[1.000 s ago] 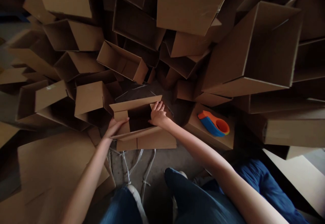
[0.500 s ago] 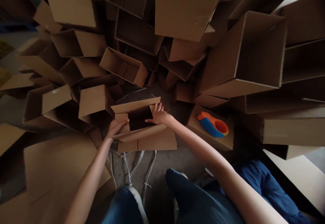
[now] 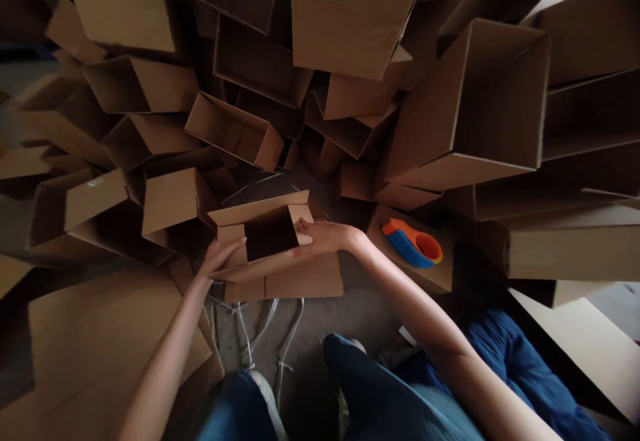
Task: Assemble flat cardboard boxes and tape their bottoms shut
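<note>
1. The right hand (image 3: 317, 236) has left the far right corner of the open box (image 3: 287, 282), where its fingers lay extended a second ago; it is now lower, towards the near right corner.
2. The hand has rolled over: its back faced up before, with fingers spread, and now some fingers are curled while one digit points along the near edge.
3. The wrist (image 3: 353, 238) is bent now, where hand and forearm ran nearly straight, and it has come closer to the left edge of the carton (image 3: 434, 278) under the tape dispenser (image 3: 413, 244).
4. The right end flap (image 3: 300, 214), mostly covered earlier, now shows pale between the long edges.
</note>
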Motion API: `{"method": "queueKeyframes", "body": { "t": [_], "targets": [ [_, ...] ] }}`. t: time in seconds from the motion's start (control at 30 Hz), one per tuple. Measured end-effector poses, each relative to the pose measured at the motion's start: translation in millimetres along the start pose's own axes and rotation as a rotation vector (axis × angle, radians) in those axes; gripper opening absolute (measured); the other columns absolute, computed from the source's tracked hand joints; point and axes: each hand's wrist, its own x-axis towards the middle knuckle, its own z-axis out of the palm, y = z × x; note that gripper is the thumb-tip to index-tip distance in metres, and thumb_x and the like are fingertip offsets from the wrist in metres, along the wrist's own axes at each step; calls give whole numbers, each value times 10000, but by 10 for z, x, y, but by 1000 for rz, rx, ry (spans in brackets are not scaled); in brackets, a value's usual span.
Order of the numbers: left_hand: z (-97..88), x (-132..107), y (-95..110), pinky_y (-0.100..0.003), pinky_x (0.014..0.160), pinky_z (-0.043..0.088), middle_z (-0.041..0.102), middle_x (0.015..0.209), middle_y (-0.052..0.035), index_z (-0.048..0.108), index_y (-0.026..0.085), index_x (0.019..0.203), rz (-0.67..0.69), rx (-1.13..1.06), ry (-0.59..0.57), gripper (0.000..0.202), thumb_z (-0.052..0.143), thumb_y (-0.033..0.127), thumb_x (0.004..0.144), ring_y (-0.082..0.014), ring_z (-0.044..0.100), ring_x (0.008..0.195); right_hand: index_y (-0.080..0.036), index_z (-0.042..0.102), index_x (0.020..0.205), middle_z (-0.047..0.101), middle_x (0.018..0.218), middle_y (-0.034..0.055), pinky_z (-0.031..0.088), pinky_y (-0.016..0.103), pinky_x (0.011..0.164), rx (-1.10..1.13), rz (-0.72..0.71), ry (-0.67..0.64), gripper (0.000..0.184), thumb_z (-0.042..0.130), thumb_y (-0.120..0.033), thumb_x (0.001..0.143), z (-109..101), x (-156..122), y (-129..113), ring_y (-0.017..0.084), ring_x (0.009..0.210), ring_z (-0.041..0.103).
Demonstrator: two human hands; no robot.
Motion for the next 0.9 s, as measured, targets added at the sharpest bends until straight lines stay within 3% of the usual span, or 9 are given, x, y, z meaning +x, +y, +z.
{"method": "queueKeyframes", "body": {
  "t": [0.1, 0.17, 0.3, 0.43, 0.57, 0.67, 0.77, 0.9],
  "targets": [
    [4, -51, 54, -397, 1001, 476, 724, 1169, -112, 682, 187, 1110, 1, -6, -23, 684, 916, 368, 493, -309, 627, 1180, -61, 370, 1486, 400, 1509, 221, 461, 359, 1024, -99, 24, -94, 1049, 699, -680, 704, 94, 51, -121, 359, 1279, 532],
    [11, -80, 96, -398, 1009, 471, 719, 1180, -112, 678, 188, 1113, 13, 9, -20, 677, 917, 350, 501, -310, 624, 1182, -33, 363, 1484, 410, 1484, 260, 485, 399, 998, -150, 86, -73, 1042, 744, -611, 705, 138, 100, -213, 388, 1242, 557],
    [25, -91, 151, -412, 1006, 472, 711, 1194, -124, 670, 181, 1110, 5, 34, -3, 679, 919, 332, 497, -325, 621, 1181, 0, 470, 1416, 386, 1466, 301, 488, 437, 1000, -174, 149, -75, 956, 794, -535, 694, 130, 169, -351, 430, 1227, 556],
    [33, -59, 137, -414, 1022, 464, 720, 1174, -123, 665, 174, 1117, -2, 14, 6, 704, 924, 333, 481, -322, 621, 1185, 14, 556, 1343, 400, 1466, 297, 491, 420, 987, -226, 87, -157, 887, 721, -613, 738, 36, 190, -322, 419, 1205, 578],
    [32, -34, 93, -405, 1027, 467, 697, 1224, -130, 655, 179, 1148, -5, 16, -17, 714, 915, 363, 508, -306, 618, 1194, -55, 658, 1251, 565, 1365, 238, 516, 358, 897, -215, -16, -235, 796, 635, -684, 765, -75, 243, -144, 361, 1124, 640],
    [29, -20, 66, -417, 1040, 460, 686, 1246, -129, 642, 177, 1173, 7, 4, -33, 741, 910, 383, 513, -307, 611, 1204, -147, 751, 1101, 721, 1131, 141, 497, 298, 845, -135, -123, -276, 724, 587, -756, 745, -140, 291, 9, 294, 1026, 678],
    [24, -12, 59, -422, 1047, 455, 672, 1270, -132, 629, 164, 1193, 31, -17, -63, 756, 896, 416, 532, -308, 601, 1218, -177, 785, 973, 755, 966, 94, 468, 277, 786, -113, -132, -256, 720, 529, -809, 740, -154, 319, 110, 255, 930, 686],
    [18, -11, 76, -406, 1053, 450, 668, 1279, -125, 626, 164, 1198, 31, 12, -46, 751, 892, 411, 540, -300, 598, 1221, -179, 787, 927, 747, 968, 99, 435, 275, 735, -122, -117, -213, 733, 497, -827, 747, -130, 332, 139, 250, 912, 673]
  ]
}}
